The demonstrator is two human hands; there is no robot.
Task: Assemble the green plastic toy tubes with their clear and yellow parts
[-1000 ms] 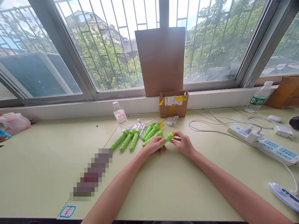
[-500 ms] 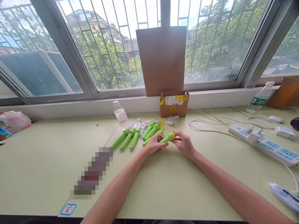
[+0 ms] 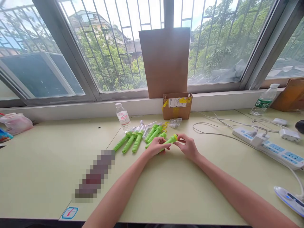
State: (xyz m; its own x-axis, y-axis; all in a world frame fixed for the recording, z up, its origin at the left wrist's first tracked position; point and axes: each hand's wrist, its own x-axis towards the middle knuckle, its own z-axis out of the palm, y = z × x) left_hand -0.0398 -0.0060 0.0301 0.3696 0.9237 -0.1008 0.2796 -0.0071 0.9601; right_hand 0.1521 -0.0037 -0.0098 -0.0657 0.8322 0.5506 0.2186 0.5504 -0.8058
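My left hand (image 3: 156, 148) is closed around a green plastic tube (image 3: 170, 140), which tilts up to the right above the table. At its upper end is a yellow ring (image 3: 175, 137), pinched between the fingers of my right hand (image 3: 189, 147). Just behind my left hand lie more green tubes (image 3: 152, 134), partly hidden by it. Further left, several ridged green tubes with clear tops (image 3: 130, 142) rest side by side. Loose yellow hooked pieces (image 3: 164, 126) and clear plastic parts (image 3: 175, 123) lie beyond my hands.
A water bottle (image 3: 123, 117) stands behind the green tubes, beside a small cardboard box (image 3: 177, 110) at the window. On the right are a power strip (image 3: 273, 147), cables and another bottle (image 3: 264, 99). A pixelated patch covers something at left; a plastic bag (image 3: 16, 123) lies far left.
Very little differs. The fingers of my left hand have shifted slightly on the green tube, while my right hand keeps its pinch at the yellow end.
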